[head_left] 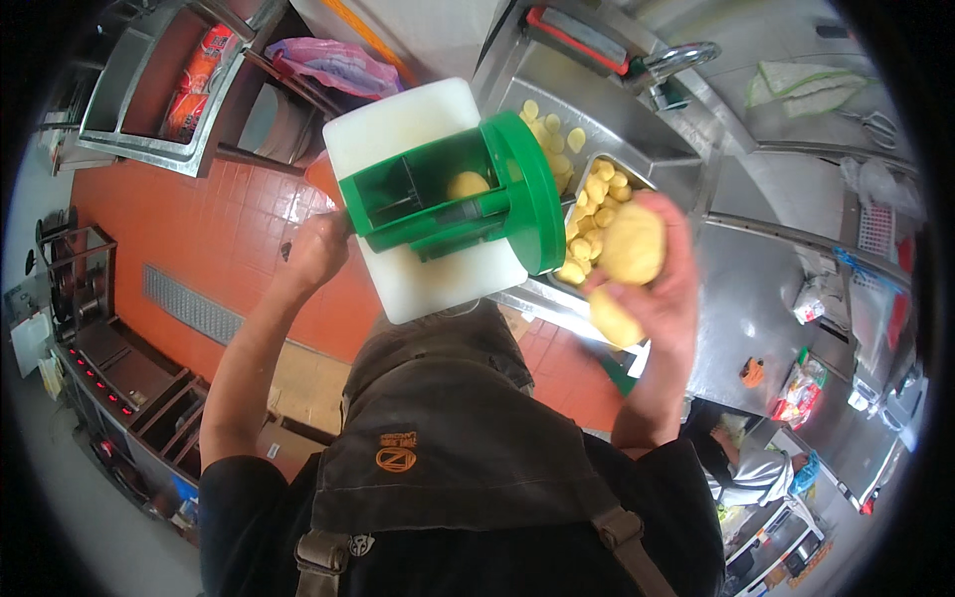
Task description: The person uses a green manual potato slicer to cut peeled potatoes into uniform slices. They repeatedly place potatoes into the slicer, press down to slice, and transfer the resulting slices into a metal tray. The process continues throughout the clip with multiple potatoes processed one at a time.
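Observation:
A green plastic vegetable slicer (533, 194) lies on a white cutting board (440, 287) in front of me. Inside its open-topped chamber sits a peeled potato (468, 185). My left hand (319, 250) is closed in a fist at the slicer's left end; the part inside the fist is hidden. To the right, my right hand (668, 287) holds a large peeled potato (633, 245) and a second yellow potato piece (615, 317). Beneath that hand, a metal pan (645, 179) contains many peeled potatoes (597, 205). Potato slices (553, 142) lie in the sink beyond the slicer's round green end.
The steel sink (627, 123) has a faucet (671, 60) and a red-edged brush or squeegee (578, 39). A steel counter (731, 313) runs along the right, where another person (753, 470) stands. Orange packages (195, 82) fill a basin at upper left. A floor drain grate (190, 302) crosses the tiles.

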Available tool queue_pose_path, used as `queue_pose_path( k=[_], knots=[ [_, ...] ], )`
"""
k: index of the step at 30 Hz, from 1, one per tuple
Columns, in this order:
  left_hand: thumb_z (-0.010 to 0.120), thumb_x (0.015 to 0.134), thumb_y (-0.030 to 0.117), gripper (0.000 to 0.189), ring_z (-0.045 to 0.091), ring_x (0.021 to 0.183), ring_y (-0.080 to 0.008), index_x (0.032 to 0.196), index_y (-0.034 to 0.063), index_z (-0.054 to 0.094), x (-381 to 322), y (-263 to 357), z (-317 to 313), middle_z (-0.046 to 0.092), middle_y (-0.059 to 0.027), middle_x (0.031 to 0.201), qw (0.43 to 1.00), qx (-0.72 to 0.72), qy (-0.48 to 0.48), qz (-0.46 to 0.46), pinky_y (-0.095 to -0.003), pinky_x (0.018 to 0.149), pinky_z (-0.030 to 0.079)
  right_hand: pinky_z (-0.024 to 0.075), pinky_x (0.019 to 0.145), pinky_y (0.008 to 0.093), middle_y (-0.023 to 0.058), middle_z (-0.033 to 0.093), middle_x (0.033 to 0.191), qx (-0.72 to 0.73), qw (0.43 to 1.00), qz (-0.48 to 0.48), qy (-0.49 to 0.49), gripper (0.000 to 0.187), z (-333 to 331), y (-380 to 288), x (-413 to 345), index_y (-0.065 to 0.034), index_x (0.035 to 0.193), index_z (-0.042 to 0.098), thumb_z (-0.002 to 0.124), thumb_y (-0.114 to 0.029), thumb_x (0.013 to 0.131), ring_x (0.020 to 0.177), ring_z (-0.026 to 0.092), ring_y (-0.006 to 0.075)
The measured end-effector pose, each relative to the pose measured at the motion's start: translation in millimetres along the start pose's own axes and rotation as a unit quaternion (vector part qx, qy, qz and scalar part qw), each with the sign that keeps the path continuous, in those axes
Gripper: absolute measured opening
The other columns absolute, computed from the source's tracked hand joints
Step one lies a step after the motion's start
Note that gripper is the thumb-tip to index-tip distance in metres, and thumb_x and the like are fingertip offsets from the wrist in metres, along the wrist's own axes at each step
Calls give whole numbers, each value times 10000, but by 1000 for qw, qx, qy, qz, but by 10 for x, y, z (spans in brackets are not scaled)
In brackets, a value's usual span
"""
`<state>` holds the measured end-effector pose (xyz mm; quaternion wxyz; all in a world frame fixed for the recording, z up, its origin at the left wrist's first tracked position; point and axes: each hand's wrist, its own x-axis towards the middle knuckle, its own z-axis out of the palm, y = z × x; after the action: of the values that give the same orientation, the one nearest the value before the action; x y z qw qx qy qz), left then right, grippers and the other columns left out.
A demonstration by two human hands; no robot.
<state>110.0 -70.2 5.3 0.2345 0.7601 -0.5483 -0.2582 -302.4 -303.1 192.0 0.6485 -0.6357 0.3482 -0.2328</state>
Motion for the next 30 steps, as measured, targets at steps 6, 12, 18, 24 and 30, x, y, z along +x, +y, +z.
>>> queue_pose_path(
  k=[6, 12, 18, 24, 30],
  knots=[
    [633, 970, -16, 199, 769, 910, -522, 1094, 3, 787, -62, -125, 77, 777, -305, 962, 999, 16, 16, 26, -580, 774, 607, 611, 1078, 468, 233, 671, 1468, -219, 975, 34, -8, 916, 1693, -32, 604, -126, 1718, 439, 840, -37, 899, 1245, 750, 413],
    [654, 870, -39, 344, 801, 943, -485, 1114, 88, 861, -63, -239, 142, 811, -264, 978, 999, 46, 1, -6, -599, 820, 644, 623, 1077, 537, 347, 694, 1401, -440, 895, 73, 25, 1068, 1907, 253, 856, -130, 1810, 324, 863, -130, 888, 1237, 750, 491],
    [654, 867, -45, 360, 801, 953, -488, 1127, 91, 863, -57, -206, 130, 811, -267, 980, 1000, 19, -2, -6, -613, 854, 638, 657, 842, 436, 237, 810, 1179, -357, 930, -43, 73, 601, 1653, 26, 837, -40, 1475, 750, 873, -140, 896, 871, 826, 319],
    [654, 873, -40, 358, 799, 976, -494, 1143, 83, 854, -78, -167, 68, 811, -273, 999, 999, 44, -20, -13, -617, 875, 632, 654, 815, 398, 174, 802, 1142, -370, 906, -147, 145, 337, 1781, 156, 1284, 7, 1265, 823, 855, -130, 959, 867, 807, 257],
    [653, 877, -38, 333, 793, 987, -499, 1128, 67, 845, -67, -167, 73, 803, -276, 989, 1000, 21, -16, -3, -625, 877, 624, 575, 1097, 521, 221, 714, 1333, -566, 790, -230, 42, 397, 2008, 726, 1228, 0, 1250, 803, 925, -165, 909, 1189, 686, 443]
  ],
)
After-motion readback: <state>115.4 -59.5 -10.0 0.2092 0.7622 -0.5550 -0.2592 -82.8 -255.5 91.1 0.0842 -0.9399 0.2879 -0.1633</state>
